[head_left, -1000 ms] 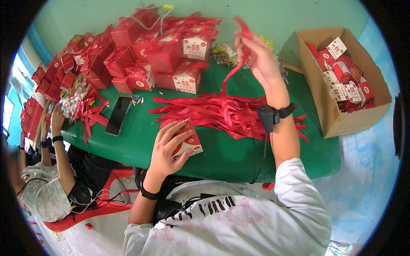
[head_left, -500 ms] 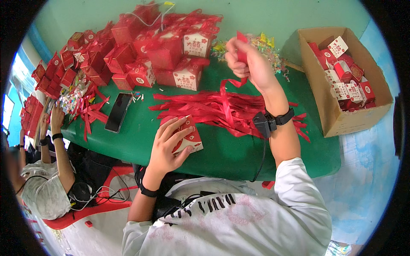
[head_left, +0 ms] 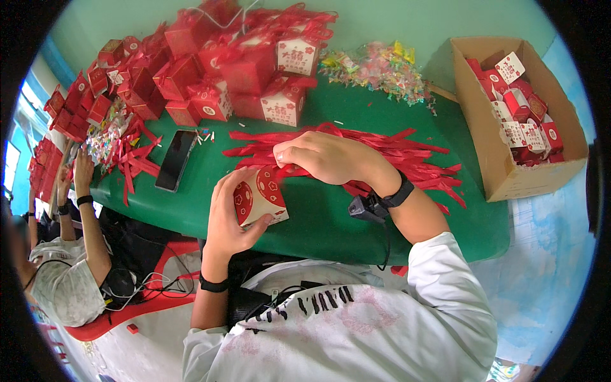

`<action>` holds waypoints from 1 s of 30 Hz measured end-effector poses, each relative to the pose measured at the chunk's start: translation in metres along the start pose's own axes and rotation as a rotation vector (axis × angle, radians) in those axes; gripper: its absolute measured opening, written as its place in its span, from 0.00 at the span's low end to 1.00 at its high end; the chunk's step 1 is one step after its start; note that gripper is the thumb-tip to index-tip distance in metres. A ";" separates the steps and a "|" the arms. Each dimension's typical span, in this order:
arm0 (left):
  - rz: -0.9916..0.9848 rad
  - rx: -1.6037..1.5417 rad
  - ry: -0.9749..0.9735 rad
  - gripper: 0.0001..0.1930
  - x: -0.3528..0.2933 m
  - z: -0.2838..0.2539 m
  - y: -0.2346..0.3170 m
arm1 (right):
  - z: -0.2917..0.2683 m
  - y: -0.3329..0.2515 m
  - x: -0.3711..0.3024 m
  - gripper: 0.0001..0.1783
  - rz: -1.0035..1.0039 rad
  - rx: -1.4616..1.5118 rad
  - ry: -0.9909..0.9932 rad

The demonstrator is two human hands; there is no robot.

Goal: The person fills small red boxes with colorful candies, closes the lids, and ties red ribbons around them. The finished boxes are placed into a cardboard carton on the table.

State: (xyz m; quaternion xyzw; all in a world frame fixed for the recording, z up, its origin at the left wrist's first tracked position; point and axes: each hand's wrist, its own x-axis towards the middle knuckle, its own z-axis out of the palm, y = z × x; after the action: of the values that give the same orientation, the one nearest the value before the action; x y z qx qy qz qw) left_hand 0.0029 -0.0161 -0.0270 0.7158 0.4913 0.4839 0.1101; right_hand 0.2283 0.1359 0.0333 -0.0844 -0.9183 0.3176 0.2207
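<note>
My left hand (head_left: 230,213) grips a small red and white gift box (head_left: 261,197) at the near edge of the green table (head_left: 318,216). Just above the box, my right hand (head_left: 321,156) is closed on a red ribbon (head_left: 286,168) right at the box's top. A spread of loose red ribbons (head_left: 382,149) lies on the table behind and to the right of my right hand.
A heap of red and white gift boxes (head_left: 235,70) fills the far left of the table. A black phone (head_left: 175,159) lies left of the ribbons. Wrapped sweets (head_left: 375,67) sit at the back. A cardboard carton (head_left: 509,184) of boxes stands right. Another person's hand (head_left: 83,167) works at the left.
My right hand came down from high over the table, bringing a red ribbon to the top of the box. My left hand kept hold of the box.
</note>
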 end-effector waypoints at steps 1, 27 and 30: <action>-0.026 -0.006 0.020 0.37 -0.001 0.000 0.000 | 0.003 0.003 0.002 0.18 -0.033 -0.033 0.023; -0.105 0.114 0.029 0.05 0.023 0.002 0.017 | 0.018 -0.013 0.010 0.12 0.236 -0.082 -0.032; -0.093 0.095 0.045 0.03 0.022 0.005 0.019 | 0.015 -0.014 0.011 0.16 0.216 -0.073 -0.027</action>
State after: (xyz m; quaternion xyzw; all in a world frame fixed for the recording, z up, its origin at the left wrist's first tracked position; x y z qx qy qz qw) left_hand 0.0189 -0.0059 -0.0046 0.6855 0.5487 0.4705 0.0873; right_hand 0.2112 0.1197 0.0351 -0.1868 -0.9177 0.3069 0.1696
